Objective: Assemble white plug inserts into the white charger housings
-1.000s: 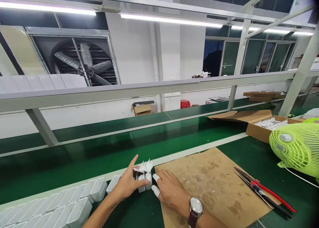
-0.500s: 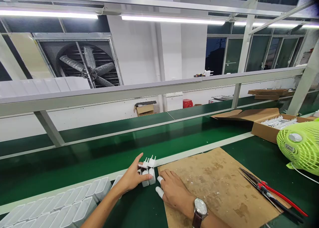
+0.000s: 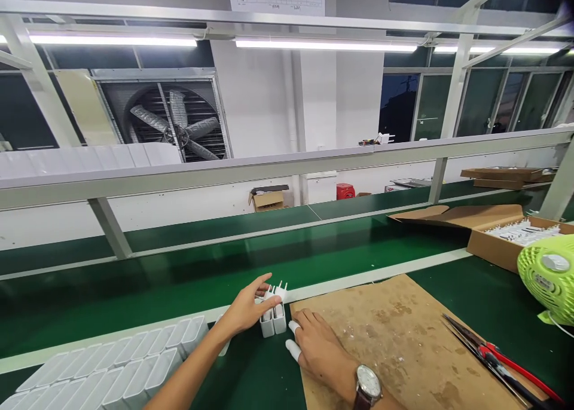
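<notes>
Two small white plug adapters (image 3: 274, 314) stand upright side by side, prongs up, near the edge of the green belt. My left hand (image 3: 244, 309) curls around them from the left, thumb and fingers closed on the pair. My right hand (image 3: 316, 349) lies just right of them on the corner of a brown cardboard sheet (image 3: 403, 332), fingers flat and apart, white cots on two fingertips, holding nothing. A wristwatch (image 3: 368, 387) sits on that wrist.
Rows of white plastic shells (image 3: 112, 368) lie at the lower left. Red-handled pliers (image 3: 502, 362) rest on the cardboard's right side. A green desk fan (image 3: 549, 275) and an open carton of white parts (image 3: 511, 236) stand at the right. A grey rail (image 3: 269, 165) crosses above the belt.
The view has tilted up and shifted left, so everything sits a little further right. My left hand stays on the adapters; my right hand has drawn slightly away from them.
</notes>
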`<state>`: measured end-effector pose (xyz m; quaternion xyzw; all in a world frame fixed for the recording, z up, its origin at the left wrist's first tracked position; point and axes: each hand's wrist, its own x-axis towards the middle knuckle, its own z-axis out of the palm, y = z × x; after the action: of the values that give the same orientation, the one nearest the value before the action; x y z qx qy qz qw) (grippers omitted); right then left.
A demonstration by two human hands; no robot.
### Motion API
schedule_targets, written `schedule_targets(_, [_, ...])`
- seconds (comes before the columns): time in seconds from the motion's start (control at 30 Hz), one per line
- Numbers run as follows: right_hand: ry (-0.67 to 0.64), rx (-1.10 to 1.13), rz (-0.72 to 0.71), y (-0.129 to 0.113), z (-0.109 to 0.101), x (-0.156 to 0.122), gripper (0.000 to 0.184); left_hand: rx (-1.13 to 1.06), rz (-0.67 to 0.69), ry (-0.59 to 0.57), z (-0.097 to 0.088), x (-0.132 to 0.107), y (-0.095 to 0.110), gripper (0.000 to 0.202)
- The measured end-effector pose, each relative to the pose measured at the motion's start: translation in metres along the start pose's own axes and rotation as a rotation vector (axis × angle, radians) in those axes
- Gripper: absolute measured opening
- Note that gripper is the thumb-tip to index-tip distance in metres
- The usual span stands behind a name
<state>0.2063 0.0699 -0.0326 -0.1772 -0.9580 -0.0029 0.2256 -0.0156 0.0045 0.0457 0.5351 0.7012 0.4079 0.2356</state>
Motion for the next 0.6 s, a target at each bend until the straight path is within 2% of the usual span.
schedule_targets(0.1, [0.017,0.014,0.016,0.000,-0.001,0.001,0.012,-0.008,-0.001,-0.018,0.003,0.004,0.002,0.087])
schedule_targets(0.2, [0.053,0.047,0.027,-0.001,-0.007,0.002,0.018,-0.018,-0.006,-0.039,0.004,0.003,0.003,0.088])
schedule_targets(0.37, [0.207,0.223,-0.157,-0.004,-0.018,0.001,0.045,-0.036,0.056,-0.094,-0.004,-0.002,0.007,0.083])
schedule_targets(0.5, [0.079,0.243,-0.241,-0.008,-0.015,-0.002,0.060,-0.047,0.071,-0.145,-0.014,-0.004,0.007,0.074])
schedule_targets(0.6, [0.017,0.251,-0.253,-0.010,-0.012,-0.003,0.063,-0.051,0.081,-0.140,-0.016,-0.003,0.002,0.061])
